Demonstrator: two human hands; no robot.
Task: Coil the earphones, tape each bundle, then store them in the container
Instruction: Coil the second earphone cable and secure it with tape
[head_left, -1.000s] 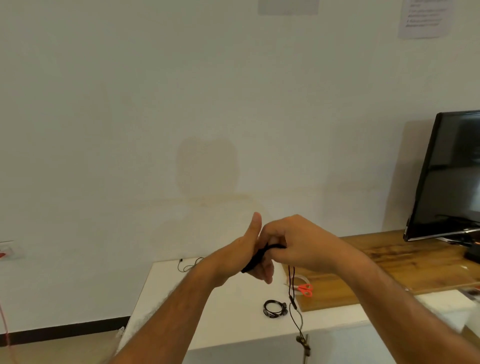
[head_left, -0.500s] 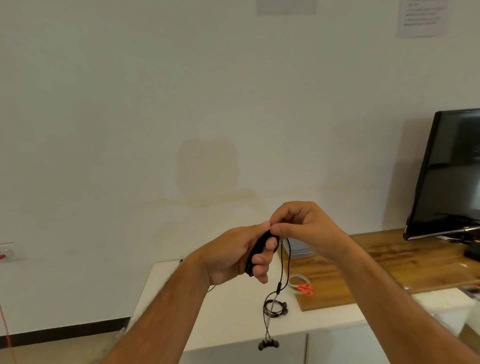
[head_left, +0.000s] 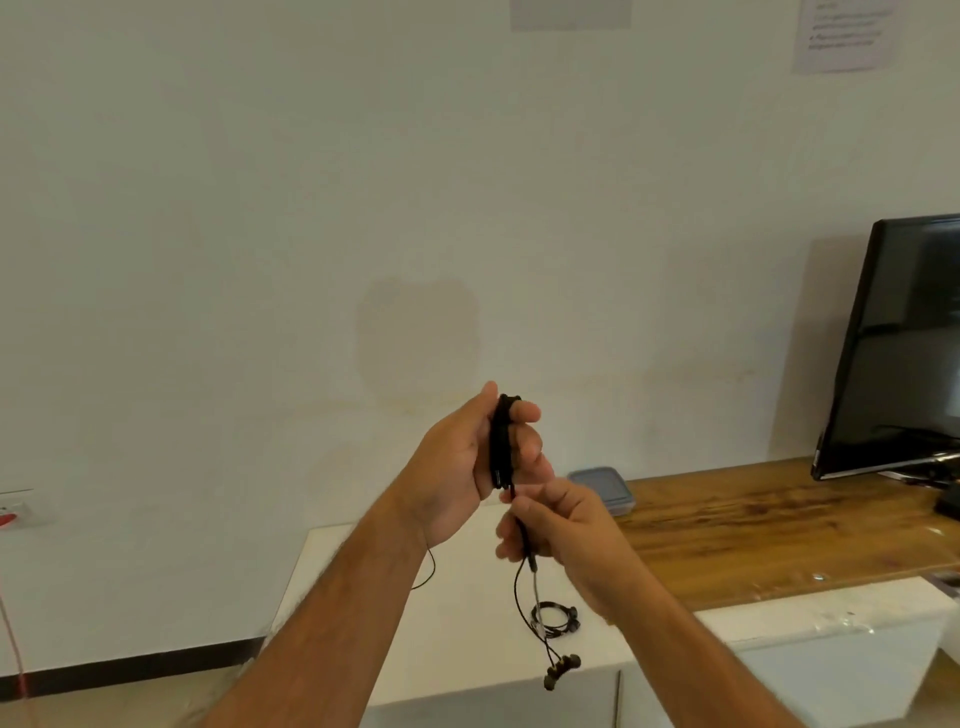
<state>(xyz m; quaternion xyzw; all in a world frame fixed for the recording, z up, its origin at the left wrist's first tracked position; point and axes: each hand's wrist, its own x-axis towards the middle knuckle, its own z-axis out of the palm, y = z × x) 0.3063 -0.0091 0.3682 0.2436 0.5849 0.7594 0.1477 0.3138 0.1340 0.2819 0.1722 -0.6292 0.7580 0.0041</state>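
My left hand (head_left: 457, 467) is raised in front of the wall with black earphone cable (head_left: 503, 441) wound in loops around its fingers. Just below it, my right hand (head_left: 566, 535) pinches the loose cable end, which hangs down to the earbuds (head_left: 561, 670). A coiled earphone bundle (head_left: 556, 618) lies on the white cabinet (head_left: 457, 623). A grey-lidded container (head_left: 608, 486) sits at the back on the wooden desk (head_left: 753, 519), partly behind my right hand. Another thin black cable (head_left: 423, 577) lies on the cabinet behind my left forearm.
A black monitor (head_left: 909, 343) stands on the wooden desk at the right. A wall socket (head_left: 21, 512) with a red cord is at the far left. Papers hang on the white wall above.
My right hand dropped from above my left hand's fingers to below them, carrying the cable around. My left hand rose and turned more upright. The hanging tail is shorter.
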